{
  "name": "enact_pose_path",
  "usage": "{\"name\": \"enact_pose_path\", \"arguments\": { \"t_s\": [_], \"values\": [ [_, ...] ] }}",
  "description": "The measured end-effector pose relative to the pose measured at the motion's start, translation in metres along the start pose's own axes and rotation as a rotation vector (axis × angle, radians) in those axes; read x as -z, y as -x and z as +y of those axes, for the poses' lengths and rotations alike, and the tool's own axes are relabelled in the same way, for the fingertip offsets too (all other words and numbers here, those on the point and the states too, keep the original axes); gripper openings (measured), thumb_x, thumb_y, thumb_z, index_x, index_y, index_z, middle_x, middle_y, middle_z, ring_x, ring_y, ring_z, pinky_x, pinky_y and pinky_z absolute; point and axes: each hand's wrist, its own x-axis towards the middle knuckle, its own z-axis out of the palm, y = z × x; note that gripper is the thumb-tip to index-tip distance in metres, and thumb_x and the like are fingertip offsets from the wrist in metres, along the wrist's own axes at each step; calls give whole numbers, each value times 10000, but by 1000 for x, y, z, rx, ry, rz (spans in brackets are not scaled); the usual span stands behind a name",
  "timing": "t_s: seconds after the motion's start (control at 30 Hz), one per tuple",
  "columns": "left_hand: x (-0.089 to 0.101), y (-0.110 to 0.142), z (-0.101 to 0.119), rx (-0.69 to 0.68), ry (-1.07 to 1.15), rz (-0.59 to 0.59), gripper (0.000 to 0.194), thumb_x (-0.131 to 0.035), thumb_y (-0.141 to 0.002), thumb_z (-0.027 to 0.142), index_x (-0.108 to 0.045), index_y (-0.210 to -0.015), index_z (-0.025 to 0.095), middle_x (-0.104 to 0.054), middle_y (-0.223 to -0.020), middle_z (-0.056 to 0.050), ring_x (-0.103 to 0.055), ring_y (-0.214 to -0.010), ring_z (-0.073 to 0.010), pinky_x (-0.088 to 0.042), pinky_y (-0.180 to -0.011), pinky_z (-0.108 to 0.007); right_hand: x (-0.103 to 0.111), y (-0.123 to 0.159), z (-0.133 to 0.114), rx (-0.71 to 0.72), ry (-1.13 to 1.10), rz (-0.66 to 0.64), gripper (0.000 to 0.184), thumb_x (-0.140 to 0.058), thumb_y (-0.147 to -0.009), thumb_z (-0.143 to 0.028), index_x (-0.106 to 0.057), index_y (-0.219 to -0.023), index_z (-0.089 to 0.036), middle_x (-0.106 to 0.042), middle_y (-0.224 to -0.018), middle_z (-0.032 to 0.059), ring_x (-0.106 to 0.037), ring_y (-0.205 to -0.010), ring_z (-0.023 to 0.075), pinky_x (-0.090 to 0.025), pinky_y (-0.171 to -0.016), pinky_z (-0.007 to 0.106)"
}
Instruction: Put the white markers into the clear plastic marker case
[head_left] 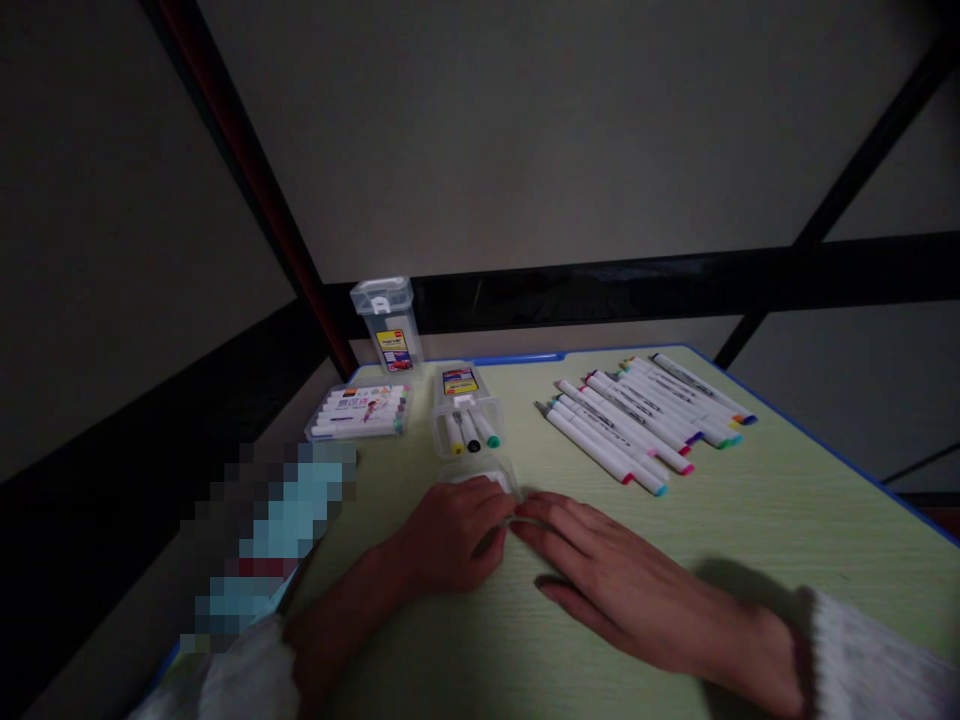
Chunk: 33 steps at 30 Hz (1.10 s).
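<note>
A clear plastic marker case (pixel 469 408) lies on its side on the table, its open end facing me. A yellow-capped, a black-capped and a green-capped marker (pixel 493 440) show inside it. Its lid (pixel 504 466) is folded out towards me and partly hidden by my fingers. My left hand (pixel 454 535) is curled over the lid's near edge, fingers and thumb closed on it. Beside it my right hand (pixel 600 565) reaches the lid's right corner with stretched fingertips, its thumb held apart. Many loose white markers (pixel 615 425) with coloured caps lie in a slanted row to the right.
A second clear case (pixel 390 325) stands upright at the back left, lid closed. In front of it lies a clear box of markers (pixel 360 412). A blurred light-blue item (pixel 300 500) is at the left edge. The pale green table (pixel 795 520) has blue edging and meets a wall behind.
</note>
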Motion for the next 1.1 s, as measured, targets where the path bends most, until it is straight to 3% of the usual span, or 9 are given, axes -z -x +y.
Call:
{"name": "enact_pose_path", "arguments": {
  "t_s": [0.13, 0.37, 0.53, 0.7, 0.87, 1.0, 1.1],
  "values": [
    [0, -1, 0, -18, -10, -55, 153, -404, -823, 141, -547, -878, 138, -601, -817, -59, -546, -761, -179, -444, -654, -272, 0, 0, 0, -8, 17, 31, 431, -492, -835, -178, -415, -1253, -115, -496, -1221, 137, -410, -1182, 257, -385, -988, 436],
    [-1, -4, 0, -78, -75, -51, 207, -370, -896, 162, -539, -777, 144, -581, -785, -40, -520, -743, -158, -432, -727, -278, -2, 1, 2, -23, 71, 111, 329, -454, -830, -142, -485, -1146, -54, -555, -1146, 183, -459, -1146, 278, -412, -960, 458],
    [-5, -4, 2, -128, -133, -23, 253, -333, -922, 176, -532, -767, 148, -562, -754, -28, -499, -704, -159, -414, -665, -280, -5, 3, 4, -12, 96, 198, 308, -437, -828, -161, -509, -1110, -60, -586, -1112, 178, -515, -1083, 279, -449, -918, 445],
    [-5, -5, 6, -124, -140, -87, 243, -326, -933, 189, -540, -824, 154, -549, -754, -22, -488, -694, -156, -395, -642, -272, -3, 2, 3, -2, 115, 213, 221, -396, -842, -142, -544, -1001, -101, -619, -994, 148, -571, -951, 251, -490, -821, 430],
    [-3, -4, 8, -124, -97, -131, 186, -356, -919, 169, -537, -956, 151, -581, -850, -26, -509, -782, -165, -403, -721, -281, 1, 1, 17, -150, 158, 248, 227, -344, -857, -138, -561, -921, -126, -598, -821, 104, -570, -762, 224, -498, -651, 385],
    [-1, -3, 8, -134, -75, -152, 193, -355, -914, 156, -533, -986, 144, -586, -861, -30, -515, -788, -159, -406, -740, -280, 6, 1, 37, -289, 320, 280, 234, -360, -826, -136, -567, -932, -113, -583, -885, 130, -541, -803, 254, -472, -663, 404],
    [-1, -2, 9, -137, -70, -160, 190, -362, -909, 143, -535, -987, 146, -588, -862, -34, -520, -794, -155, -405, -748, -272, 8, 3, 51, -356, 435, 272, 311, -381, -796, -117, -544, -1059, -83, -585, -956, 146, -527, -866, 278, -461, -713, 418]
  ]
}}
